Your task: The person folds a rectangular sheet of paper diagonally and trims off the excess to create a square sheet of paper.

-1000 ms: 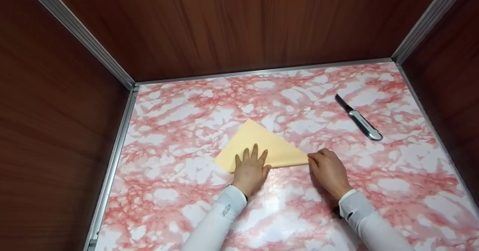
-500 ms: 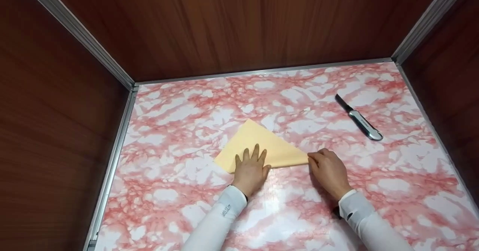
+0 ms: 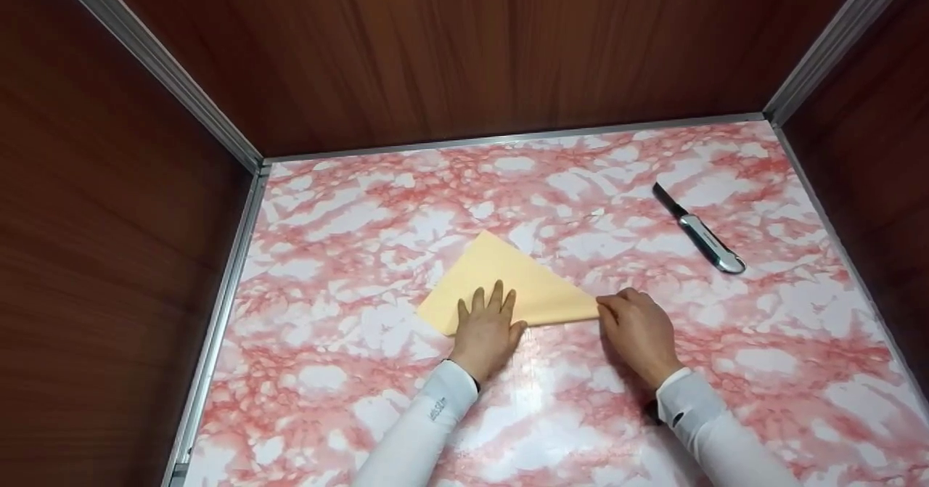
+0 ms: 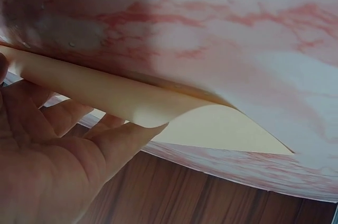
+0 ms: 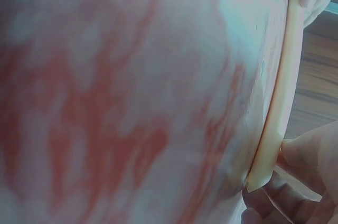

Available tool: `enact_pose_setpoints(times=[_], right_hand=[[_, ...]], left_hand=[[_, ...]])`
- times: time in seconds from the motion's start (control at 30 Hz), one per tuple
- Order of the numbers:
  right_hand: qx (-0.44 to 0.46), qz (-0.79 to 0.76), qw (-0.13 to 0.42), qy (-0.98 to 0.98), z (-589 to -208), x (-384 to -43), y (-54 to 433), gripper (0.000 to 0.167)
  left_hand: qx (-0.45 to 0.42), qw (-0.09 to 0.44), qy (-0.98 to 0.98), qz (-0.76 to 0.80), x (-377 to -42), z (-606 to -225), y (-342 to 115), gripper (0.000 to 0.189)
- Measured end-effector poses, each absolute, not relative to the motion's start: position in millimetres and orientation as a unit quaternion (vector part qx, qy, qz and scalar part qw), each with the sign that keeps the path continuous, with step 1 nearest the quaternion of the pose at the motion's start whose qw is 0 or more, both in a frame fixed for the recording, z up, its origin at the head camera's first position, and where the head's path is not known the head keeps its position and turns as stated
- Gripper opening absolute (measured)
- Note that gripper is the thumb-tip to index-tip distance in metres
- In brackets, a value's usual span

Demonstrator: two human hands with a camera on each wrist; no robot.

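Observation:
A sheet of pale yellow paper [image 3: 501,269] lies folded over into a rough triangle, its peak pointing away from me. My left hand [image 3: 485,331] rests on its near left part with fingers spread. In the left wrist view, the near edge of the paper [image 4: 105,89] curves up in a loose, uncreased fold, and its left end gapes. At the right corner, my right hand [image 3: 640,331] pinches the paper between thumb and curled fingers. The right wrist view shows the folded edge [image 5: 282,102] as a narrow rounded strip ending at the right thumb [image 5: 303,147].
A folding knife [image 3: 702,240] with a dark blade and silver-and-dark handle lies out on the far right, blade extended. The pink-and-white marbled table [image 3: 326,255] is bounded by brown wood panels [image 3: 435,51] with metal edging at the back and sides.
Both hands and the paper keep almost the same place. The head view shifts very slightly.

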State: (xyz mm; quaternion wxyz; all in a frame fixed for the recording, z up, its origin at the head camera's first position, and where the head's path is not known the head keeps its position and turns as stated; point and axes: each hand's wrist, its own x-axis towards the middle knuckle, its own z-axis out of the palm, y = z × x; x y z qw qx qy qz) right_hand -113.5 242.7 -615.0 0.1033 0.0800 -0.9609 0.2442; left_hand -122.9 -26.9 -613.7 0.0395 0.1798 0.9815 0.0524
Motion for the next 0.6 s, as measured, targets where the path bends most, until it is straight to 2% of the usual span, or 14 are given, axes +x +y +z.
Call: enact_pose_setpoints(times=[0.17, 0.4, 0.6], right_hand=[[0.081, 0.244, 0.101, -0.961, -615.4, -113.8, 243.1, 0.021], [0.085, 0.237, 0.126, -0.959, -616.4, -113.4, 243.1, 0.019], [0.080, 0.244, 0.121, -0.959, -617.2, -113.7, 243.3, 0.020]], left_hand=[[0.179, 0.044, 0.981, 0.055, -123.8, -612.3, -25.9, 0.063], [0.187, 0.021, 0.981, 0.049, -124.6, -612.5, -26.2, 0.062], [0.185, 0.026, 0.981, 0.052, -124.4, -612.8, -26.9, 0.063]])
